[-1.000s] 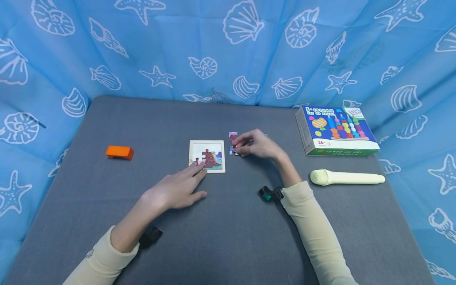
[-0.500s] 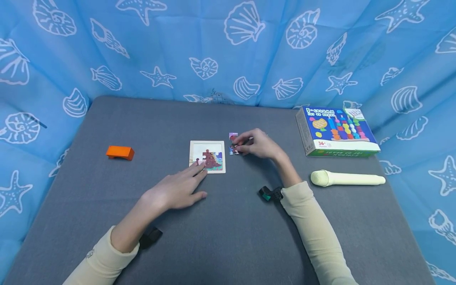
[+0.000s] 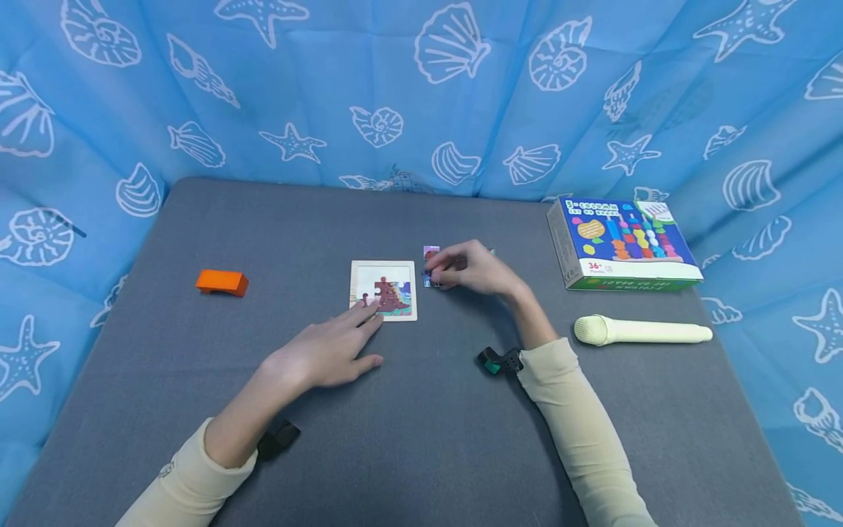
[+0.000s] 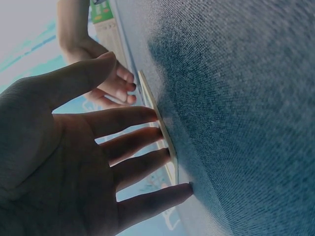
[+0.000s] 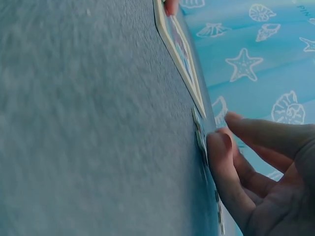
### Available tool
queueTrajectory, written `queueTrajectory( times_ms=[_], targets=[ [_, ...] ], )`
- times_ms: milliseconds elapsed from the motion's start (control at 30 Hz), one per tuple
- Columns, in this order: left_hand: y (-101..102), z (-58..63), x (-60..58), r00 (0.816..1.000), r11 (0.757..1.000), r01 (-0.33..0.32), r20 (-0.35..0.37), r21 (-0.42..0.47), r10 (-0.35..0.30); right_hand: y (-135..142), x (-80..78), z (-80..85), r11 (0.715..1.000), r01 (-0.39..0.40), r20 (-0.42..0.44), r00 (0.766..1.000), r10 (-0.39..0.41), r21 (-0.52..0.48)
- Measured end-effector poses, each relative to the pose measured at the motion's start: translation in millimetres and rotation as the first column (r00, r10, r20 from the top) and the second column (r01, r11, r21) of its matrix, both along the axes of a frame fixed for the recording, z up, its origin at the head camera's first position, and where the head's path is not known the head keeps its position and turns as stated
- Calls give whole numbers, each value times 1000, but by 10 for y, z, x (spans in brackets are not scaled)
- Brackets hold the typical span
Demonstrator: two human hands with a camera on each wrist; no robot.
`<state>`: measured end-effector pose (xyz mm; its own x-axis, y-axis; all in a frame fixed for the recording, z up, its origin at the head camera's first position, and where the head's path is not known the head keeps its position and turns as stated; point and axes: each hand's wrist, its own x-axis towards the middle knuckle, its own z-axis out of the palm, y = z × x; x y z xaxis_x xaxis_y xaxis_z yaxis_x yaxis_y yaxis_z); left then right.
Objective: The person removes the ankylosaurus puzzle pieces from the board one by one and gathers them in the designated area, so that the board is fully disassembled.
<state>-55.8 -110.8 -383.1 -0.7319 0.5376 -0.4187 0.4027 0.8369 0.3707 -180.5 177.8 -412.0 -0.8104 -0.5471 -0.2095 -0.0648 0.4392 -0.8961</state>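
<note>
My left hand point(image 3: 323, 353) has its fingers spread, fingertips resting on the near edge of a square picture puzzle board point(image 3: 383, 262), which holds several brown and coloured pieces at its lower right. In the left wrist view, straight fingers point(image 4: 140, 167) touch the board's rim. Just right of the board, loose puzzle pieces point(image 3: 431, 252) lie on the table, partly covered by my right hand point(image 3: 479, 269). Its bent thumb is beside a flat piece point(image 5: 198, 129) in the right wrist view. A gap shows between thumb and index fingertip, with no piece visible in it.
An orange block point(image 3: 222, 282) lies at the left. On the right are a boxed bead set point(image 3: 626, 241) and a pale green toy microphone point(image 3: 642, 329). The grey table point(image 3: 421, 439) ends at a blue shell-print curtain point(image 3: 395, 73).
My right hand has shifted slightly over the loose pieces, and its fingertips now cover more of the lower one. My left hand stays on the board.
</note>
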Motion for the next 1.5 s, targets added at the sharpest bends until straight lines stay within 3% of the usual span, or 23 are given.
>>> queueTrajectory(
  times_ms=[267, 567, 833, 1167, 1500],
  targets=[
    [5, 4, -2, 1000, 1000, -2, 5, -11, 2, -133, 37, -25, 997, -58, 31, 998, 60, -53],
    [-2, -10, -3, 1000, 1000, -4, 6, -17, 4, -346, 54, 9, 994, -105, 25, 994, 106, -37],
    [-7, -10, -2, 1000, 1000, -4, 10, -4, 4, -580, 36, 31, 985, -164, -88, 982, 169, 60],
    [-7, -7, 2, 1000, 1000, -8, 19, -2, 8, -821, 25, 15, 973, -92, -152, 980, 125, 212],
    [-4, -4, -2, 1000, 1000, -11, 25, -5, 11, -869, 52, 28, 964, -73, -150, 982, 115, 256]
  ],
)
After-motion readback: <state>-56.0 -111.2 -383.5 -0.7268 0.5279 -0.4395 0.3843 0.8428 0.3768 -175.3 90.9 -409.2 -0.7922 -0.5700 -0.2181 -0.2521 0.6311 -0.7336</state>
